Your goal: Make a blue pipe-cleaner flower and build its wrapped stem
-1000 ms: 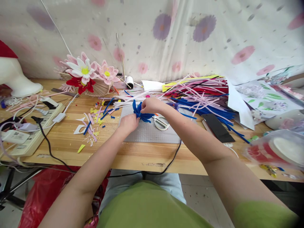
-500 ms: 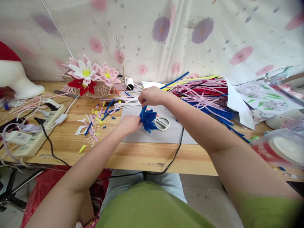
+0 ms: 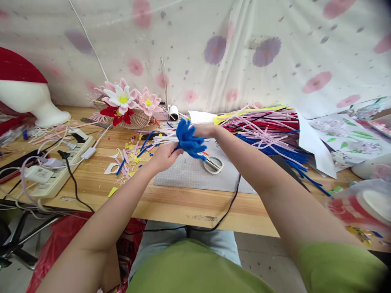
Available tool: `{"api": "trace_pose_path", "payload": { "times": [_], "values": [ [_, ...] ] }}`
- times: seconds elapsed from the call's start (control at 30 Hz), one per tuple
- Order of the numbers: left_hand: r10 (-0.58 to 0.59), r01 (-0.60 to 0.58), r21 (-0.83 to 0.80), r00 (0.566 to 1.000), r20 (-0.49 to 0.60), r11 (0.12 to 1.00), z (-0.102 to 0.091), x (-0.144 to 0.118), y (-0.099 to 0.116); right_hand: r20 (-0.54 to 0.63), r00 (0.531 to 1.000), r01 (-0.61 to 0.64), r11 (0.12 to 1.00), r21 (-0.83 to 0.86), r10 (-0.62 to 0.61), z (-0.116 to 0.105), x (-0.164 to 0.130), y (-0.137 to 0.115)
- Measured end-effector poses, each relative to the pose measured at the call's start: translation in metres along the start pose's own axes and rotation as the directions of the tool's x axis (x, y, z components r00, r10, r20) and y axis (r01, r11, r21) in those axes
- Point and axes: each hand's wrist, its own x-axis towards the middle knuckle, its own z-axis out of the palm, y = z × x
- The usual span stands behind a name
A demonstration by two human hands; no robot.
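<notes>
A blue pipe-cleaner flower with curled, fuzzy petals is held above the cutting mat, its petals leaning to the right. My left hand is closed around its base. Just behind the petals is my right hand; the flower covers its fingers, so I cannot make out whether they grip anything. White-handled scissors lie on the grey cutting mat, below and right of the flower.
Pink, red, yellow and blue pipe cleaners are heaped at back right. Scraps litter the wood left of the mat. Finished flowers stand behind them. A power strip with cables lies at left; a black cord crosses the front edge.
The flower has tipped up, its petals now rising higher and facing me more. My right hand has dropped from above the flower to behind it. The view has shifted slightly.
</notes>
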Motion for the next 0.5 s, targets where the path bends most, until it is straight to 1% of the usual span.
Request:
{"api": "trace_pose_path", "payload": {
  "times": [0.03, 0.07, 0.1, 0.17, 0.2, 0.23, 0.3, 0.33, 0.37, 0.43, 0.47, 0.5],
  "values": [
    [-0.051, 0.043, -0.114, 0.996, -0.068, 0.993, 0.0, 0.001, -0.004, -0.018, 1.0, -0.014, 0.997, 0.072, 0.016, 0.004, -0.002, 0.002],
    [-0.108, 0.079, -0.231, 0.987, -0.118, 0.97, 0.0, 0.002, -0.006, -0.01, 0.999, -0.03, 0.988, 0.15, 0.031, 0.009, -0.005, 0.005],
    [-0.168, 0.11, -0.343, 0.975, -0.145, 0.933, 0.001, 0.003, -0.008, 0.011, 0.999, -0.039, 0.973, 0.226, 0.038, 0.013, -0.008, 0.007],
    [-0.283, 0.165, -0.524, 0.947, -0.153, 0.836, 0.002, 0.005, -0.011, 0.027, 1.0, -0.024, 0.941, 0.338, 0.016, 0.024, -0.015, 0.01],
    [-0.339, 0.196, -0.586, 0.929, -0.145, 0.787, 0.003, 0.007, -0.011, 0.01, 1.0, -0.009, 0.929, 0.371, 0.006, 0.03, -0.018, 0.011],
    [-0.399, 0.235, -0.628, 0.907, -0.131, 0.742, 0.005, 0.008, -0.012, -0.035, 0.999, 0.013, 0.919, 0.394, 0.001, 0.037, -0.021, 0.011],
    [-0.51, 0.329, -0.655, 0.854, -0.102, 0.68, 0.008, 0.01, -0.016, -0.187, 0.982, 0.061, 0.905, 0.422, 0.021, 0.051, -0.025, 0.008],
    [-0.556, 0.382, -0.641, 0.827, -0.084, 0.665, 0.011, 0.011, -0.019, -0.282, 0.958, 0.076, 0.9, 0.429, 0.054, 0.057, -0.026, 0.005],
    [-0.587, 0.433, -0.61, 0.807, -0.066, 0.664, 0.013, 0.012, -0.023, -0.37, 0.924, 0.076, 0.898, 0.434, 0.1, 0.064, -0.026, 0.002],
    [-0.612, 0.507, -0.516, 0.79, -0.042, 0.69, 0.019, 0.015, -0.032, -0.49, 0.85, 0.044, 0.901, 0.432, 0.194, 0.076, -0.025, -0.003],
    [-0.615, 0.531, -0.461, 0.787, -0.043, 0.711, 0.023, 0.016, -0.036, -0.526, 0.82, 0.022, 0.905, 0.425, 0.227, 0.081, -0.024, -0.005],
    [-0.615, 0.548, -0.397, 0.787, -0.053, 0.736, 0.025, 0.017, -0.04, -0.549, 0.799, 0.002, 0.911, 0.412, 0.246, 0.085, -0.023, -0.006]
  ]
}}
